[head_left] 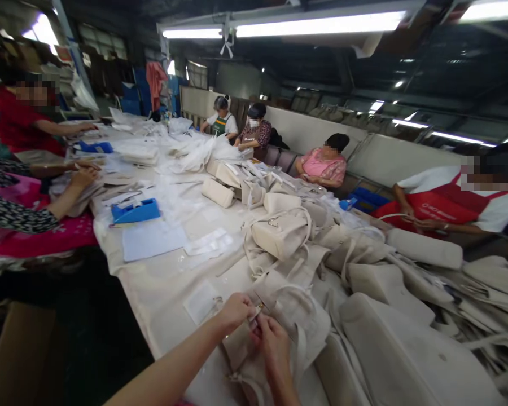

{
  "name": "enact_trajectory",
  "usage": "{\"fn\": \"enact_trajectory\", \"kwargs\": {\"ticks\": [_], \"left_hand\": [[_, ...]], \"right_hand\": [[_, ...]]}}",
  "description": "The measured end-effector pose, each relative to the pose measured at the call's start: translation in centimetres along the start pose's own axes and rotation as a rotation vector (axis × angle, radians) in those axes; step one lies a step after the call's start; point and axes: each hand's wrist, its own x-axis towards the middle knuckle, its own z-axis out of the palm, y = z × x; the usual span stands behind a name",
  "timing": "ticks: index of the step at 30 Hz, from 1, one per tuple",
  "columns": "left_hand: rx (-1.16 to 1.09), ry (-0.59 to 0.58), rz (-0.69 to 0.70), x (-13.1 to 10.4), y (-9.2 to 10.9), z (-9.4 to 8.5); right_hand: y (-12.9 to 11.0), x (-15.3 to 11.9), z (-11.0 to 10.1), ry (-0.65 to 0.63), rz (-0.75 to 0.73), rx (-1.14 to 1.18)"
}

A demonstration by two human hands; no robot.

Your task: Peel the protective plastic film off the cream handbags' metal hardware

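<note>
Pinching small strap end [257, 313] at lower centre of frame, with drawn-together fingertips of left hand [237, 312] and right hand [274, 341]; apparently attached to beige bag [300, 316] just to right, nearer right hand; cannot tell long axis.

Workshop: aproned workers [432, 206], heaped handbags [279, 234], tube lights [322, 24].
</note>
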Motion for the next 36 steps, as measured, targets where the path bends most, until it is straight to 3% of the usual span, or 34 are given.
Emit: {"fn": "enact_trajectory", "kwargs": {"ticks": [13, 24, 33, 36], "left_hand": [[-0.091, -0.074, -0.026, 0.5, -1.1, -0.2], [-0.112, 0.022, -0.007, -0.2, -1.4, 0.7], [-0.162, 0.11, -0.119, -0.3, -1.7, 1.1], [-0.186, 0.057, -0.183, -0.2, -1.6, 1.1]], "right_hand": [[-0.9, -0.4, 0.2, 0.094, 0.132, 0.11], [-1.2, -0.1, -0.2, 0.067, 0.148, 0.074], [-0.8, 0.2, -0.1, 0.069, 0.11, 0.093], [-0.8, 0.3, -0.1, 0.076, 0.111, 0.109]]}}
